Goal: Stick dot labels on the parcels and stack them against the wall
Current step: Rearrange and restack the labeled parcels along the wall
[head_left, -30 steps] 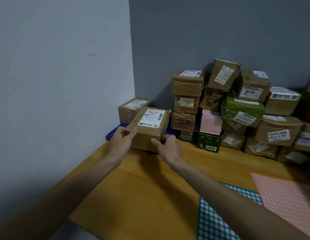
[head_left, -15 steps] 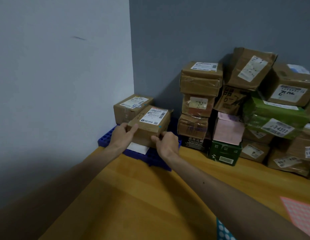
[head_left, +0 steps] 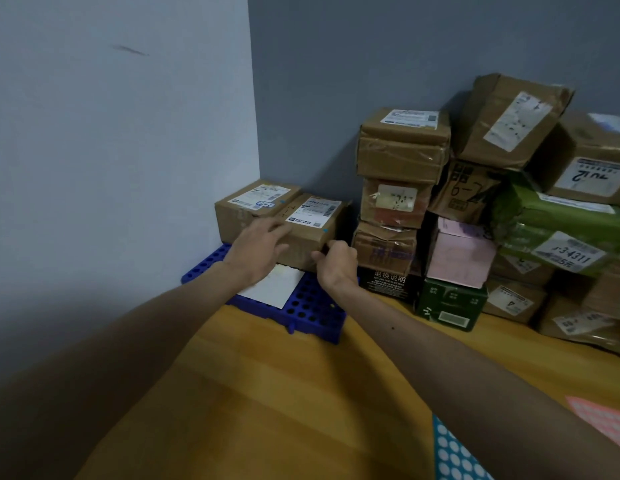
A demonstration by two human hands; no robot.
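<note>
Brown cardboard parcel (head_left: 313, 233) now sits on the far part of the blue perforated tray (head_left: 312, 315), touching the parcel in the corner (head_left: 248, 211) on its left. Half a second ago it was held nearer and clear of that neighbour. Its white shipping slip faces up, and a small blue dot (head_left: 324, 230) shows at the near right edge of its top.

The left hand (head_left: 256, 252) has loosened. Its fingers, which were wrapped round the parcel's left side, are now stretched out and a little spread, lying against the near left face; they are blurred. The right hand (head_left: 336, 266) keeps its place at the near right lower corner, fingers curled, thumb across the near face — it grips that corner.

A white paper (head_left: 272, 287) lies on the tray just in front of the parcel, partly under the left wrist. To the right, a stack of parcels (head_left: 402, 147) stands against the grey wall (head_left: 336, 64), with a pink box (head_left: 460, 254) and a green box (head_left: 450, 306) low in it. On the wooden table (head_left: 267, 393), at the near right, only the corners of a teal dot sheet (head_left: 453, 455) and a pink dot sheet (head_left: 606, 420) show — less of them than before.
</note>
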